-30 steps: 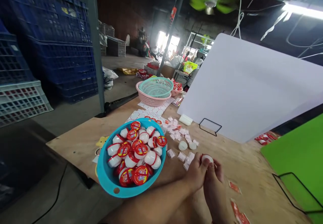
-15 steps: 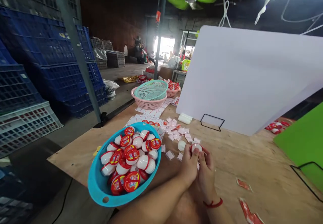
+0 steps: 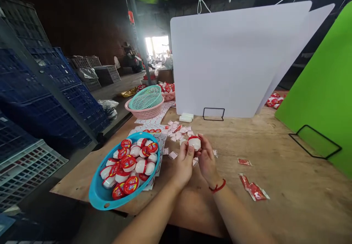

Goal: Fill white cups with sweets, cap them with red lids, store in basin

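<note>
A small white plastic capsule with a red rim [image 3: 194,143] is held upright above the table. My left hand [image 3: 184,162] grips it from the left, thumb across its near side. My right hand [image 3: 207,160], with a red cord bracelet on the wrist, has its fingers curled against the capsule's right side. Small pink-white sachets [image 3: 173,129] lie scattered just beyond and under the hands. To the left, a blue oval basket [image 3: 96,196] holds many similar capsules, some showing red printed tops. What is inside the held capsule cannot be seen.
Red sachets [image 3: 253,189] lie on the wooden table [image 3: 288,203] at right. White panel [image 3: 220,64] and green panel [image 3: 319,97] stand on wire stands behind. Green and pink baskets [image 3: 145,112] sit at the back left, on printed sheets. Blue crates [image 3: 63,71] are stacked left of the table.
My view has swung to the right. The capsule has been tilted so its white side and red rim face me, and my right hand has loosened, its fingers straighter than before.
</note>
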A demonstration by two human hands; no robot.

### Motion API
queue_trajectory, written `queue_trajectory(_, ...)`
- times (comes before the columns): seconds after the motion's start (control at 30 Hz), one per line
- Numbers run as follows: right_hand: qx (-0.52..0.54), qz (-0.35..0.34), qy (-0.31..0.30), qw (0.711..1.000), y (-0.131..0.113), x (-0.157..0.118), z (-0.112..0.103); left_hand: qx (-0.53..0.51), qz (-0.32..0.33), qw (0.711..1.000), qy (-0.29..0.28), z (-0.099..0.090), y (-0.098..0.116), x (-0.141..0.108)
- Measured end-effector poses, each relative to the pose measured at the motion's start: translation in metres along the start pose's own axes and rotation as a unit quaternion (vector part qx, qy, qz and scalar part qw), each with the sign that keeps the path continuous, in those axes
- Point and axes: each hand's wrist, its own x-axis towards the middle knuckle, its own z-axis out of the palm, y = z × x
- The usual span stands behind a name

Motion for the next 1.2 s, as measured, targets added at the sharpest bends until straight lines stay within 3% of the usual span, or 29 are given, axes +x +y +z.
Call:
queue_trajectory(0.17,-0.111,-0.018,0.03,0.993,0.001,0.01,-0.009,-0.083,-0.044,0.995,-0.023,-0.006,-0.024,0.015)
queue_trajectory(0.4,-0.3,-0.101,-0.01,0.949,0.011,0.025,-0.031,-0.104,-0.099,0.99,0.005,0.004,-0.027,0.048)
queue_trajectory(0.67,-0.355,-0.092,-0.038,0.93,0.014,0.037,-0.052,-0.127,-0.164,0.978,-0.031,-0.02,-0.042,0.065)
queue_trajectory(0.93,-0.348,-0.027,-0.05,0.936,0.017,0.034,-0.056,-0.13,-0.178,0.975,-0.009,-0.029,-0.042,0.068)
queue_trajectory(1.2,-0.182,0.021,0.087,0.979,0.012,0.032,-0.044,-0.103,-0.189,0.976,-0.031,-0.033,-0.037,0.067)
